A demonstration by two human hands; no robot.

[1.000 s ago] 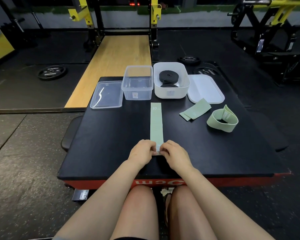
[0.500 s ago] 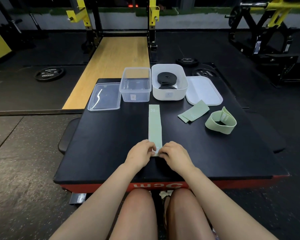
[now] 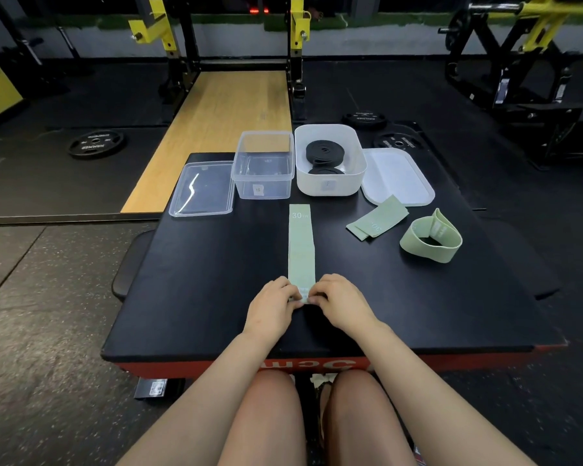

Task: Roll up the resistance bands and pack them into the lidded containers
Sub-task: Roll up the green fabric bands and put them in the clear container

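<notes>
Dim gym, dark speckled rubber floor (image 3: 48, 331), wooden lifting platform (image 3: 222, 129), yellow-and-black rack (image 3: 182, 45), weight plate (image 3: 96, 143)

Present: three green bands (image 3: 300, 245) (image 3: 377, 222) (image 3: 431, 236), two black rolled bands (image 3: 324, 152) (image 3: 326, 171), two containers (image 3: 263, 164) (image 3: 330, 188), two lids (image 3: 202, 189) (image 3: 397, 176), two hands (image 3: 272, 306) (image 3: 342, 302).

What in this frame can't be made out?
- Head view: near end of the flat green band, covered by the left hand and right hand.
- Labels on the clear container and white container: too small to read.
- Lower black band roll: partly hidden by the wall.
</notes>
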